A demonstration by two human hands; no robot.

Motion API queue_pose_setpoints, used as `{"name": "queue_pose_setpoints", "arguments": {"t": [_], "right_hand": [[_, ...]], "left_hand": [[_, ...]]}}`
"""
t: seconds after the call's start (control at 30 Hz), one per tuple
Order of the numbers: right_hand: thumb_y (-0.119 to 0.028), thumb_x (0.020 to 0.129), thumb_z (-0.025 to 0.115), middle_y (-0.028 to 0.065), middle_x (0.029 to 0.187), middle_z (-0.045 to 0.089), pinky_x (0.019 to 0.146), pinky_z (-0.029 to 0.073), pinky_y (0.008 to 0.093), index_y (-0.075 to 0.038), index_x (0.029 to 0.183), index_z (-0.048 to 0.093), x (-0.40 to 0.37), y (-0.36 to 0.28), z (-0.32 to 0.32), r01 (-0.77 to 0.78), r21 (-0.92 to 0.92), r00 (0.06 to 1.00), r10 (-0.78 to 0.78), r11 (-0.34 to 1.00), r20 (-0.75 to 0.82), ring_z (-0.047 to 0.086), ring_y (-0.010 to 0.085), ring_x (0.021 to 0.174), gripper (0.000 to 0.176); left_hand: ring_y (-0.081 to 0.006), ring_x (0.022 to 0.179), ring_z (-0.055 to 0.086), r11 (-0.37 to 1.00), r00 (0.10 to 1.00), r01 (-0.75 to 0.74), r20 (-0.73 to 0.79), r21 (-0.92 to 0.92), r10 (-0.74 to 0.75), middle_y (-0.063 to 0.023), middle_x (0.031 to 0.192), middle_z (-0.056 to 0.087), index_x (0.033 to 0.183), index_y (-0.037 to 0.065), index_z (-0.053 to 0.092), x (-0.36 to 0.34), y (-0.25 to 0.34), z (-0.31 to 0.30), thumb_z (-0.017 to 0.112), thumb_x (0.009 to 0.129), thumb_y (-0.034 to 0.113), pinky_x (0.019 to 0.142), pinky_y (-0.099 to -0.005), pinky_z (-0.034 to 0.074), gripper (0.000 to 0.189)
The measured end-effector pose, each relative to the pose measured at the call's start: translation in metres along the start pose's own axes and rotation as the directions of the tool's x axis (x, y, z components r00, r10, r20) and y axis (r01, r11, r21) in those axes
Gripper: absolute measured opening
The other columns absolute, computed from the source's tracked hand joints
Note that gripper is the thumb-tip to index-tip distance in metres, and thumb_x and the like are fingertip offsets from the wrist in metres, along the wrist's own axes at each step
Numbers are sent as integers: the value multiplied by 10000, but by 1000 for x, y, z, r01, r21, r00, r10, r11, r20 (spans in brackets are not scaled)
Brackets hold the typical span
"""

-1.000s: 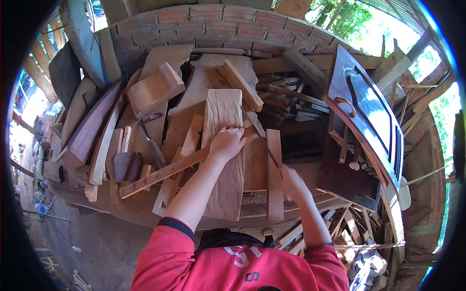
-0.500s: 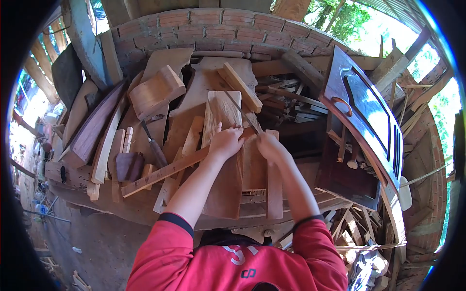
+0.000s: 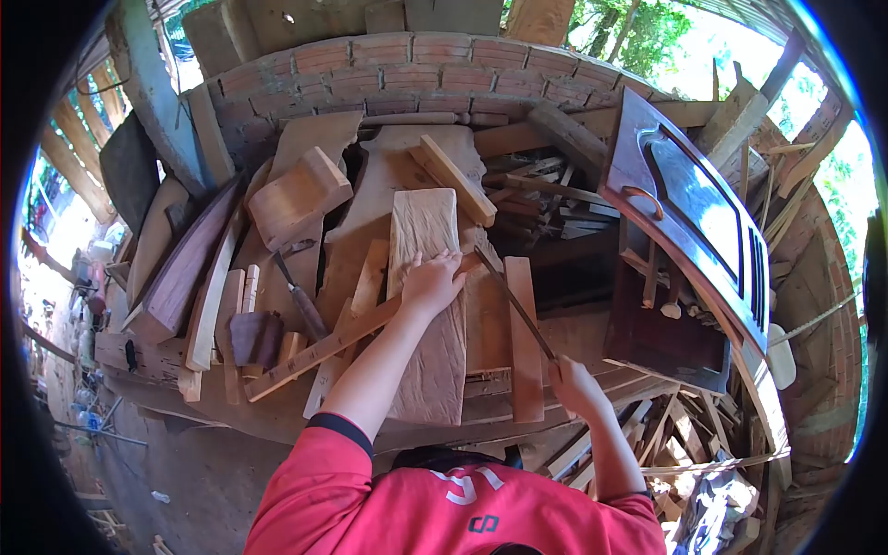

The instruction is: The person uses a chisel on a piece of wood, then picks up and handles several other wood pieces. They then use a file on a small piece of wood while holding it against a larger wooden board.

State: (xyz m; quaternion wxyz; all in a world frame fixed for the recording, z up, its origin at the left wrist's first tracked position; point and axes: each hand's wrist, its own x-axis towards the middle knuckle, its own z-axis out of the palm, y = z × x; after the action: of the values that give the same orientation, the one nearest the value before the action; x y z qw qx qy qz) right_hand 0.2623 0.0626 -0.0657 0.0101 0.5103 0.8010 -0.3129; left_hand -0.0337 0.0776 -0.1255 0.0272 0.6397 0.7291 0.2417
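My left hand presses on a long narrow wood strip that lies slantwise across a wide pale board. Its fingers are bent around the strip's upper right end. In my right hand is the lower end of a long thin dark tool, perhaps a file or saw. The tool slants up and left, its far tip near the strip's end. Beneath the tool stands a narrow upright-lying plank, right of the wide board.
A curved wood block and a chisel lie to the left. On the right leans a dark glossy panel with a handle. Wood scraps are heaped below it, and a brick wall stands behind.
My right hand has moved down and right, away from my left hand, drawing the tool with it. My left hand stays on the strip. The view has shifted slightly.
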Motion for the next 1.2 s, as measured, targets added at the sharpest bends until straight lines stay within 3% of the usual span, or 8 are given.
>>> {"name": "queue_pose_setpoints", "arguments": {"t": [0.17,0.33,0.57,0.7,0.83,0.9,1.03,1.2], "right_hand": [[-237,888,381,254,761,615,604,496,448,37,927,543,89,-25,13,148,-49,986,-151,988,-69,621,381,619,321],[-238,902,356,261,808,617,593,522,421,42,925,554,143,-90,6,49,16,997,-50,999,57,625,361,581,343],[-250,890,387,265,833,606,730,456,507,-1,882,547,84,-36,24,134,-6,982,-134,991,-129,579,432,829,296],[-252,885,396,267,798,603,703,464,501,-9,913,527,10,-2,6,-92,60,996,91,994,27,590,428,776,278],[-249,886,387,268,774,601,687,468,496,-8,910,526,-13,-2,1,-64,-40,998,64,997,-13,600,415,737,279],[-244,890,373,271,778,601,694,466,500,-6,905,525,0,-28,-13,-166,30,983,163,986,83,595,421,762,282],[-224,897,376,266,770,599,604,482,458,33,914,532,87,-37,14,196,-84,970,-206,977,-129,607,398,630,302],[-221,905,345,240,774,618,577,512,439,40,922,538,144,-97,4,49,2,999,-49,999,22,616,362,565,325]], "left_hand": [[-201,1127,511,999,995,21,96,49,-26,-98,1145,584,1126,73,544,2,4,-6,514,849,282,1013,-495,280,348],[-208,1114,521,998,998,17,61,53,-20,-105,1125,592,1129,62,545,2,2,-2,525,845,302,994,-495,306,372],[-209,1120,517,998,994,57,94,0,-56,-103,1118,598,1119,64,568,2,7,-9,547,832,305,978,-479,331,375],[-230,1103,527,999,997,23,67,-32,-21,-105,1153,584,1140,63,564,4,1,-8,555,823,309,975,-443,343,401],[-193,1165,486,996,998,36,52,-79,-32,-87,1166,579,1142,80,573,4,-2,-2,543,823,293,1011,-469,298,384],[-194,1156,492,996,996,52,79,-77,-46,-86,1156,584,1140,82,574,5,0,-7,546,822,290,1008,-471,302,381],[-202,1135,506,996,992,60,117,-73,-51,-86,1124,599,1119,82,582,4,2,-11,556,815,285,997,-476,313,367],[-217,1120,517,997,995,59,81,-47,-55,-99,1111,603,1104,72,589,5,5,-12,570,810,308,982,-466,329,377]]}}
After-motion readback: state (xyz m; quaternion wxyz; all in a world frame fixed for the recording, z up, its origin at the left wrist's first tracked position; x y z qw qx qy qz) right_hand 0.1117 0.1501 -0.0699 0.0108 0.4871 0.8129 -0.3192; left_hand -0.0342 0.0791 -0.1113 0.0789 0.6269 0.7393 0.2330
